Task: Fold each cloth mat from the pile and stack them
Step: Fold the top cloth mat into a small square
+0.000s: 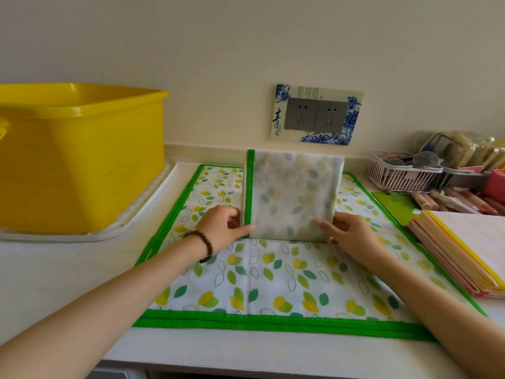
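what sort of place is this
Likely a home worktop, perhaps a kitchen or utility corner: a wall socket, a yellow plastic tub on a white tray, and a small basket of clutter.

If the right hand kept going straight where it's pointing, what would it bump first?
The right hand grips the upright folded leaf-print mat, so it would push that first, probably toward the left hand holding the other edge. Depth is hard to judge.
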`<action>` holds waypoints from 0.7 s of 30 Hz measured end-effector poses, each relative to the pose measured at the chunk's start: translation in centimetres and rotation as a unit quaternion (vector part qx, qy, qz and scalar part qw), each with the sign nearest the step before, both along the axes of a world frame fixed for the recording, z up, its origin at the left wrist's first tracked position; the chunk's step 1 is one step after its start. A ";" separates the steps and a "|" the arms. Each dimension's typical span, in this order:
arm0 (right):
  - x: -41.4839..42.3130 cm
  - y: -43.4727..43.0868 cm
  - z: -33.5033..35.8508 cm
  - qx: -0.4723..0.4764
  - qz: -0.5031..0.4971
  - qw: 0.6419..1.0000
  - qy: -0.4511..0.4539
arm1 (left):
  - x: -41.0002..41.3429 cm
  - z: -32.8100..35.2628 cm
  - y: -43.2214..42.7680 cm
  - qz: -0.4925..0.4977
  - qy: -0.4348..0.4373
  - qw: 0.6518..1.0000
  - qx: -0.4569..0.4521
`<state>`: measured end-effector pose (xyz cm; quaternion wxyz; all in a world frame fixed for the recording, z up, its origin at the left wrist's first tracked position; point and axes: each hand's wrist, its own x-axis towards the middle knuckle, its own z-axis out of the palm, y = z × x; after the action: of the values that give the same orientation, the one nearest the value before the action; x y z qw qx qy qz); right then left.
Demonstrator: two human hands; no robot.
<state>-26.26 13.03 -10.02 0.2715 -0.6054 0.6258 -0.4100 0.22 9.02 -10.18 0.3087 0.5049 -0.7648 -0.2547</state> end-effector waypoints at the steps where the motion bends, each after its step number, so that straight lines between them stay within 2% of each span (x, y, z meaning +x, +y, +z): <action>1: 0.0 -0.2 -0.1 -0.005 -0.010 1.000 0.005 | 0.0 -0.2 -0.2 0.013 0.011 1.000 0.003; 4: 0.3 -0.7 -0.4 0.001 -0.051 0.999 -0.016 | -0.3 -0.4 -0.8 0.046 0.025 0.998 0.017; 8: 0.3 -1.4 -0.6 0.015 -0.086 0.996 -0.011 | -0.8 -0.2 -1.4 0.073 0.002 0.997 0.039; 12: 0.3 -2.1 -0.5 0.028 -0.096 0.995 0.018 | -1.1 0.3 -2.2 0.090 -0.086 0.991 0.054; 17: 0.6 -2.6 -0.4 0.039 -0.103 0.991 0.069 | -2.9 1.0 -3.0 0.027 -0.196 0.980 0.015; 21: 0.9 -2.6 -0.7 0.029 -0.116 0.986 0.114 | -4.6 0.1 -3.4 -0.006 -0.208 0.978 0.004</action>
<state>-25.40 10.42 -10.68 0.1663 -0.5637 0.7300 -0.3488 -4.42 5.67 -10.11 0.1397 0.5436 -0.8142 -0.1486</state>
